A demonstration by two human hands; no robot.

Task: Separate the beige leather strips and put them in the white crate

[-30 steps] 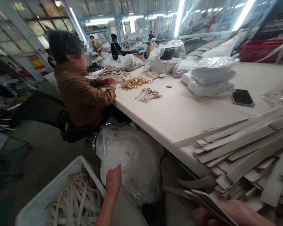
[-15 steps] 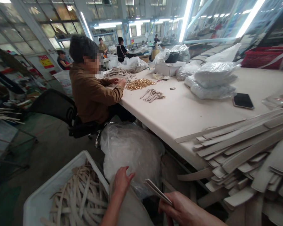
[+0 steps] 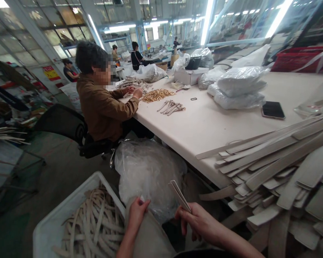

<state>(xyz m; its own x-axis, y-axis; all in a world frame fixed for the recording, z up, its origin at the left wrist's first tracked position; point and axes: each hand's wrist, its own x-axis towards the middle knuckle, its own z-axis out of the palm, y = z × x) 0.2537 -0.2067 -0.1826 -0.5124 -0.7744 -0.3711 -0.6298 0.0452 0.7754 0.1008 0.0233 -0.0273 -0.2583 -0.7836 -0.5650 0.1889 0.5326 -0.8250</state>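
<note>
Pinching two flat pale strips (image 3: pixel 179 193) near their lower ends, the fingers (image 3: pixel 184 215) of the right hand (image 3: pixel 201 224) were closed tight. The strips stood up, tilted away to the left and pressed face to face. That low grip probably kept the pair aligned and left most of their length free. The left hand (image 3: pixel 137 214) lay just beside it on the pale cloth of the person's lap (image 3: pixel 150 240), fingers curled. A small white speck showed at the thumb, but whether the hand held anything could not be told.

Close on the left stood a white bin (image 3: pixel 50 229) full of loose straps (image 3: pixel 94 225), likely kept within arm's reach. A crumpled plastic bag (image 3: pixel 148 172) sat beyond the hands, under the edge of the table (image 3: pixel 204 125). On the right, a fanned pile of long strips (image 3: pixel 271 161) overhung that edge and ran out of the picture. Farther along the table a seated co-worker (image 3: pixel 104 111) had both hands by a heap of gold fittings (image 3: pixel 157 95), too small to identify. Both of the person's forearms were cut off at the bottom edge.
</note>
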